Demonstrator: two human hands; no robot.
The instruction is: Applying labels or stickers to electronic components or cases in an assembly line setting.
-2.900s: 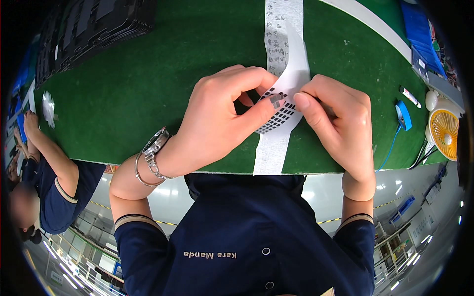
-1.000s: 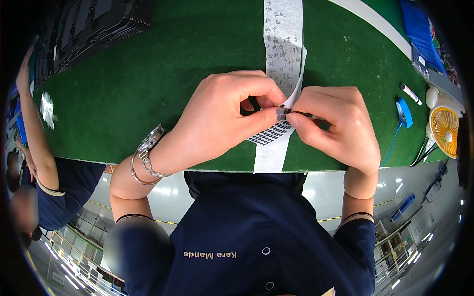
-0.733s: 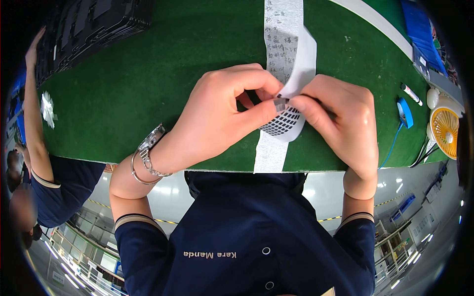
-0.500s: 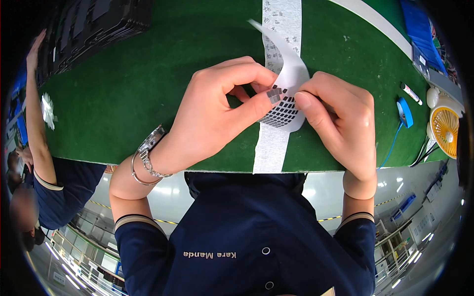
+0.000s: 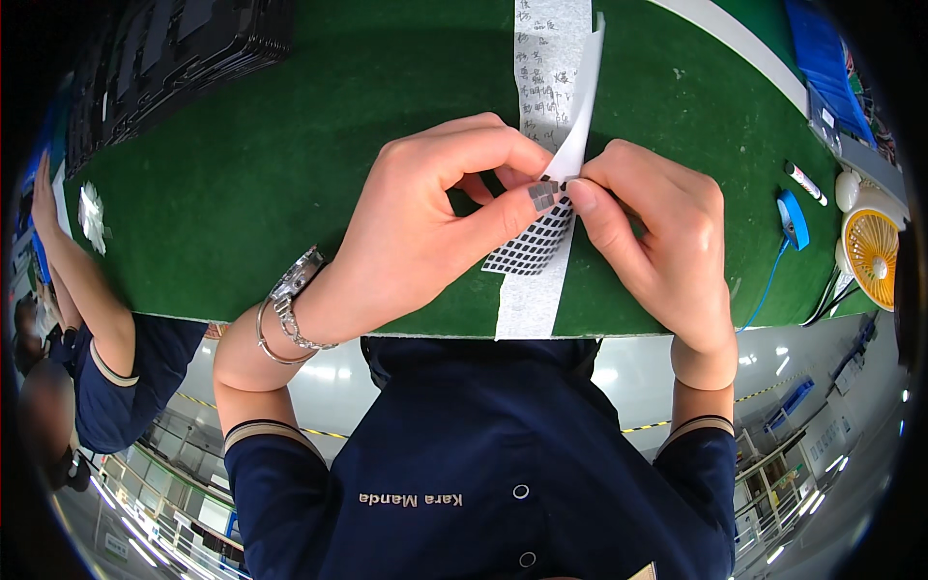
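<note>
A white sheet of small black square stickers (image 5: 534, 242) is held in the air above the green table, curled, with its bare white end pointing up and away. My left hand (image 5: 411, 217) is closed on the sheet's left side between thumb and index finger. Several small dark-grey squares (image 5: 544, 196) cling to the tip of that thumb. On the sheet's right edge, my right hand (image 5: 662, 227) pinches with thumb and index finger beside the upper stickers. Whether a loose sticker is between those fingertips is hidden.
A white paper strip with handwriting (image 5: 527, 307) runs across the green table (image 5: 387, 58) under my hands. Black stacked trays (image 5: 184, 72) stand far left, near crumpled clear film (image 5: 92, 217). A marker (image 5: 805, 184), blue cabled disc (image 5: 793, 220) and yellow fan (image 5: 870, 256) are right. Another person's arm (image 5: 82, 275) reaches in left.
The sheet has turned: its white end now stands straighter and further right, and its stickered end swings toward the lower left. My right fingertips moved slightly left. The other person's arm lowered.
</note>
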